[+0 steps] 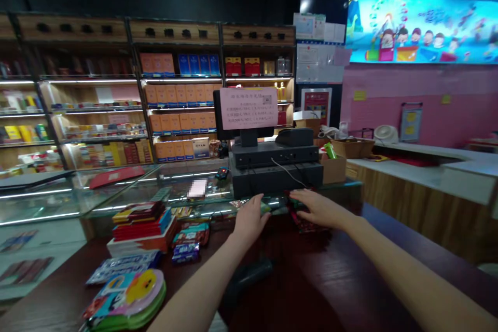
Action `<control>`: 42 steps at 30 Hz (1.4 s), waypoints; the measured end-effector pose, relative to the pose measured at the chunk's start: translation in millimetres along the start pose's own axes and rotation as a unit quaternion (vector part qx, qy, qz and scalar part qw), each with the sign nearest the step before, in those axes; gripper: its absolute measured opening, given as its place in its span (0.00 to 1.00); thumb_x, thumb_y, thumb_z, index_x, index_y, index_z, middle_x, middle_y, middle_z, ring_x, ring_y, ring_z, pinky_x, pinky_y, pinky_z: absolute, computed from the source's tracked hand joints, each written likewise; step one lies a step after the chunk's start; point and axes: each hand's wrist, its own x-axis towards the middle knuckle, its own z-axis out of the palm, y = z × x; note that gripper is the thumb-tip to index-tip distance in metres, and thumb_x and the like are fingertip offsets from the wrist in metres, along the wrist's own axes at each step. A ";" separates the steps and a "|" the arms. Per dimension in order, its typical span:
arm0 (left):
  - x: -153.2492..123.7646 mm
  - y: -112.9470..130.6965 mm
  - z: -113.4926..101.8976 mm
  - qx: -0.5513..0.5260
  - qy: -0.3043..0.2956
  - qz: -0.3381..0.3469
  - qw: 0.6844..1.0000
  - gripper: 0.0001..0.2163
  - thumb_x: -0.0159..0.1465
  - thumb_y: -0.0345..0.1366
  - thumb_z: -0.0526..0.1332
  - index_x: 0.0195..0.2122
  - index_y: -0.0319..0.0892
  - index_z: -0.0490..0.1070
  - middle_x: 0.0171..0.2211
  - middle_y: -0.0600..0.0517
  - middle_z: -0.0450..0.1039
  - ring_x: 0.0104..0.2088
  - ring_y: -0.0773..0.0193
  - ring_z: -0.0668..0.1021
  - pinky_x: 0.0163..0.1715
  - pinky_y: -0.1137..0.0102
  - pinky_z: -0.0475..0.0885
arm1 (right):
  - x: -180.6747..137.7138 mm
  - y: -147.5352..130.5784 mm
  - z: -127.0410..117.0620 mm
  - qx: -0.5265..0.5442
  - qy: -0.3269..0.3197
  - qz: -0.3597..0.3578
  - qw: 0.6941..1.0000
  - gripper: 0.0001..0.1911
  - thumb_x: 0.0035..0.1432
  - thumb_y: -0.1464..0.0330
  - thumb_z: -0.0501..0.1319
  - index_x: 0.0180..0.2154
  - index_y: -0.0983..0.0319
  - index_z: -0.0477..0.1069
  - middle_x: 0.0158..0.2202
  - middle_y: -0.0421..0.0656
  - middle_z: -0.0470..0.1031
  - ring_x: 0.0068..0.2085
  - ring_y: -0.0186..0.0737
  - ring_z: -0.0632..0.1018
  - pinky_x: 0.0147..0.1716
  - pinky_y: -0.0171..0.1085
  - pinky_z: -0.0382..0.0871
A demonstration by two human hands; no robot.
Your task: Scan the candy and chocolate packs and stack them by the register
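Observation:
Both my arms reach forward over a dark wooden counter [350, 275]. My left hand [251, 218] has its fingers curled over a small green-edged packet [272, 208] at the counter's far edge. My right hand [319, 208] lies flat with fingers stretched out on a dark red packet [307, 225]. Both hands sit right in front of the black cash register [272, 166] with its monitor [245, 111] showing a pink notice.
A stack of red and blue flat boxes [142, 220], snack packets [190, 241] and a round colourful toy pack [128, 295] lie on the left. A glass display case [116, 192] runs behind. Shelves of cartons [179, 104] fill the back wall. A white-topped counter [428, 171] stands at right.

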 end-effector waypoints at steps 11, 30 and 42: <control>-64.5 -92.9 -51.1 0.079 -0.035 -0.086 0.993 0.15 0.67 0.39 0.58 0.53 0.44 0.68 0.50 0.46 0.75 0.50 0.55 0.78 0.50 0.63 0.71 | 60.7 -92.6 45.5 0.051 -0.043 -0.059 0.996 0.26 0.58 0.69 0.61 0.58 0.63 0.69 0.61 0.52 0.71 0.62 0.53 0.71 0.65 0.53 0.59; -105.2 -181.5 -77.2 0.133 -0.134 -0.182 0.965 0.16 0.67 0.32 0.53 0.56 0.44 0.65 0.52 0.43 0.74 0.53 0.56 0.77 0.53 0.64 0.70 | 133.4 -199.6 106.1 0.166 -0.148 -0.118 0.968 0.24 0.59 0.73 0.57 0.56 0.59 0.72 0.56 0.47 0.76 0.57 0.48 0.75 0.60 0.43 0.64; -107.9 -188.8 -66.0 0.120 -0.169 -0.166 0.964 0.15 0.67 0.35 0.56 0.54 0.41 0.66 0.52 0.40 0.74 0.53 0.54 0.78 0.52 0.63 0.71 | 155.6 -211.1 142.5 0.223 -0.188 -0.085 0.953 0.17 0.54 0.73 0.59 0.45 0.60 0.79 0.46 0.49 0.80 0.50 0.52 0.78 0.52 0.44 0.66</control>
